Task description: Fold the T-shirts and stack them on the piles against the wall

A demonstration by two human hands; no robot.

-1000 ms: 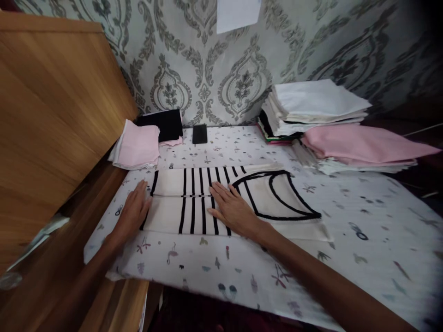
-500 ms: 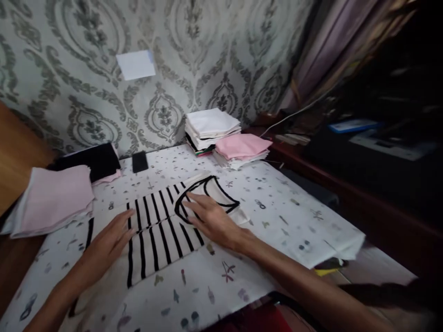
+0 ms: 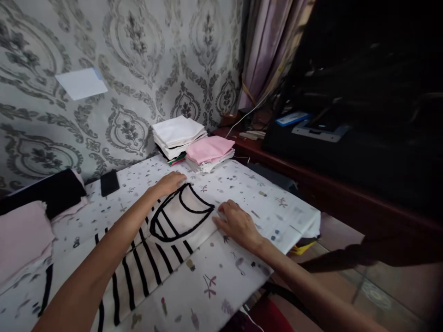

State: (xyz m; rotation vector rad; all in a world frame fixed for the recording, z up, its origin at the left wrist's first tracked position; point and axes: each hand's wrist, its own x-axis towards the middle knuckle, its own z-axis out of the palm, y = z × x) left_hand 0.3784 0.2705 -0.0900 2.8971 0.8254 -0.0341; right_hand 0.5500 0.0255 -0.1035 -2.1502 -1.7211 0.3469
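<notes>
A white striped shirt (image 3: 140, 263) with black stripes and a black-trimmed neckline lies spread on the patterned tabletop cover. Its neck opening points away to the right. My left hand (image 3: 170, 183) reaches over the shirt to its far shoulder, fingers bent together at the fabric's edge; the thumb is hidden. At the near shoulder, by the collar's right corner, is my right hand (image 3: 240, 227). Its fingers are bent and its thumb stands apart from them, the tips touching or just beside the cloth edge. My left forearm covers part of the stripes.
Folded white clothes (image 3: 178, 131) and a pile topped with pink cloth (image 3: 209, 148) stand at the back. To the left are folded black cloth (image 3: 58, 191), pale pink cloth (image 3: 24, 240) and a dark phone (image 3: 110, 183). A dark red cabinet (image 3: 311, 170) borders the right.
Both hands have moved from the shirt's striped body and neckline out to its two shoulders. The view has turned right, so the table's things sit further left.
</notes>
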